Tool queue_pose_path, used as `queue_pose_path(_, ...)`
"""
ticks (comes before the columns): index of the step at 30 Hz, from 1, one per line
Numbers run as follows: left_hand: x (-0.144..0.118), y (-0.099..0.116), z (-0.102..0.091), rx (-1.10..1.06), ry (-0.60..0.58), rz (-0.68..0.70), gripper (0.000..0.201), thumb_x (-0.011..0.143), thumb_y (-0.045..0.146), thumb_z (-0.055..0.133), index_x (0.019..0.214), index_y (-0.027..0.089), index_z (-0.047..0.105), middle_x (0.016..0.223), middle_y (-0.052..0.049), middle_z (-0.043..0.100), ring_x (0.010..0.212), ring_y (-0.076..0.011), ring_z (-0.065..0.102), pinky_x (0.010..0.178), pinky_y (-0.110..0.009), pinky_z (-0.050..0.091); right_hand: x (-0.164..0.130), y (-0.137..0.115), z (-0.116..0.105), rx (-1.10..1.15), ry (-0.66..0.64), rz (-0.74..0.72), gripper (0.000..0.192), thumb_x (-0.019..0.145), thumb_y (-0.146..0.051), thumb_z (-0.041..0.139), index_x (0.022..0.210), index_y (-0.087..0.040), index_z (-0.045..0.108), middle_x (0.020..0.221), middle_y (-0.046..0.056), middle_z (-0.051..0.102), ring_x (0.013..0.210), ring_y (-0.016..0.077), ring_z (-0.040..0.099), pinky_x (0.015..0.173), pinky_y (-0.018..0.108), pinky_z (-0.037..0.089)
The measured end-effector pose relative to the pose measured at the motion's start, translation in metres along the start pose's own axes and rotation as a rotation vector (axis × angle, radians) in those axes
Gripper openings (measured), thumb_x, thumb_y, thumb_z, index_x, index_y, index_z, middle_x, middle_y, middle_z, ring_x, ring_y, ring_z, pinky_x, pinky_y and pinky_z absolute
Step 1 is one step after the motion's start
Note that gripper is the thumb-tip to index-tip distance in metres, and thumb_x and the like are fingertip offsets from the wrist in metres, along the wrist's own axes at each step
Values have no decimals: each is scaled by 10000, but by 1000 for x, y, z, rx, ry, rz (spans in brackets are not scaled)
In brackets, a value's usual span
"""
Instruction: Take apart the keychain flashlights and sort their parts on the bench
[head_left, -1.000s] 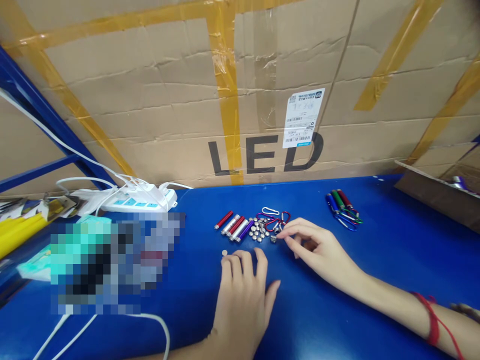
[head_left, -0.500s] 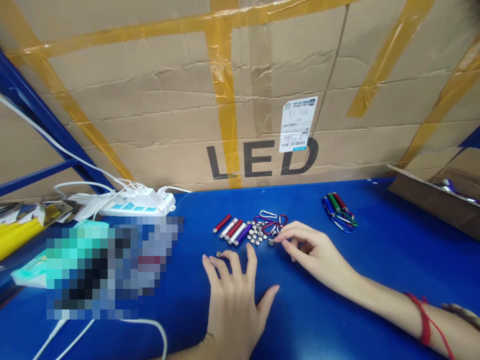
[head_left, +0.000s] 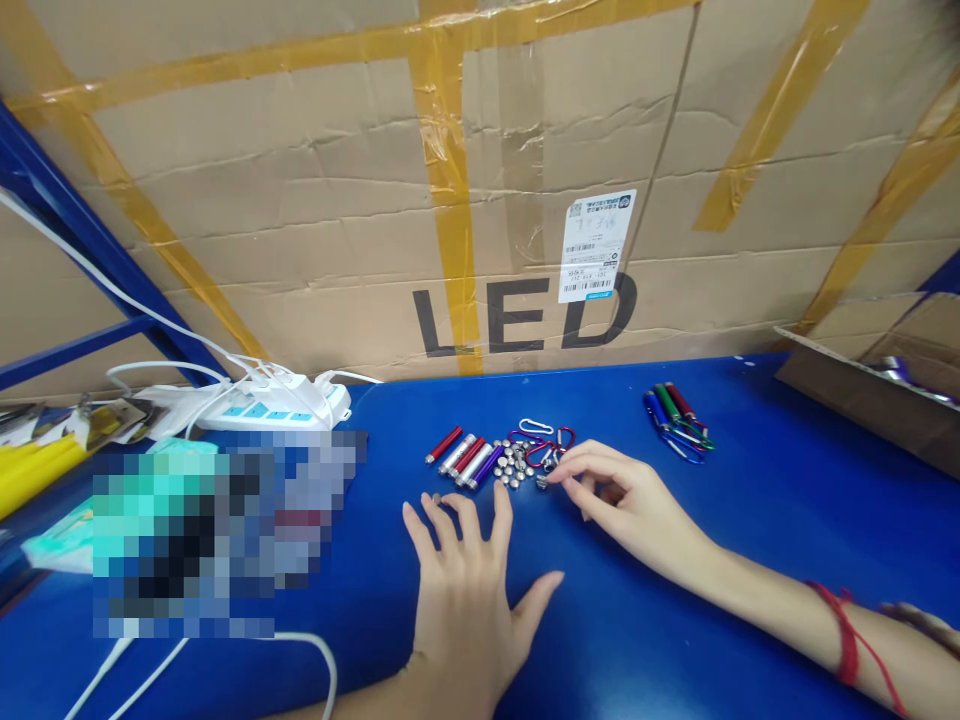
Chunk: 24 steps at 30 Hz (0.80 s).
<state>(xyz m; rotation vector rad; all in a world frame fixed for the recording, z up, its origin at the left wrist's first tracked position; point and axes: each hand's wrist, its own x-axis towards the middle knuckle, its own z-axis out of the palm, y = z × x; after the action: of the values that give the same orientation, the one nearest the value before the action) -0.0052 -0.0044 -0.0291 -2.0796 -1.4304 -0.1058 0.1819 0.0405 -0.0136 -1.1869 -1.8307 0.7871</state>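
Note:
My left hand is held palm down over the blue table, fingers spread. A small round silver piece, like a button cell, lies at its fingertips, partly hidden. My right hand is curled, with its fingertips pinched at a small silver metal part. Beside that part lies a cluster of small round silver pieces. Left of them rest several slim metal tubes in red, silver and purple. Behind the cluster are carabiner clips, one silver and others red.
Blue, green and red tubes with clips lie at the right. An open cardboard box stands at the far right. At the left are a white power strip, cables and a pixelated area. A large taped carton walls off the back.
My left hand has shifted slightly forward, and its fingers now cover more of the round silver piece. My right hand stays almost in place at the small silver part.

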Motion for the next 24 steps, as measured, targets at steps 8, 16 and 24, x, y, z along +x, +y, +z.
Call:
queue_pose_path(8, -1, -3, 0, -49, 23, 8, 709, 862, 643, 268, 1343, 144, 416, 1045, -215, 547, 1040, -481, 489, 927, -673, 262, 0, 0, 0, -11, 6, -21, 184, 855, -239, 493, 830, -167, 661, 907, 64, 596, 576, 84, 533, 464, 212, 413)
queue_pose_path(16, 1, -3, -1, -73, 76, 55, 659, 880, 585, 291, 1325, 121, 434, 1023, -203, 564, 990, -427, 539, 908, -649, 333, 1, 3, 1, -11, -6, -8, 198, 863, -268, 485, 851, -169, 657, 931, 69, 590, 624, 104, 551, 494, 226, 442)
queue_pose_path(24, 10, 3, -6, -278, 214, 235, 496, 864, 460, 430, 1162, 91, 577, 945, -181, 620, 887, -304, 605, 877, -465, 467, 1, 4, 1, -21, 5, -31, 194, 860, -259, 487, 856, -171, 659, 935, 66, 587, 595, 91, 543, 481, 219, 437)
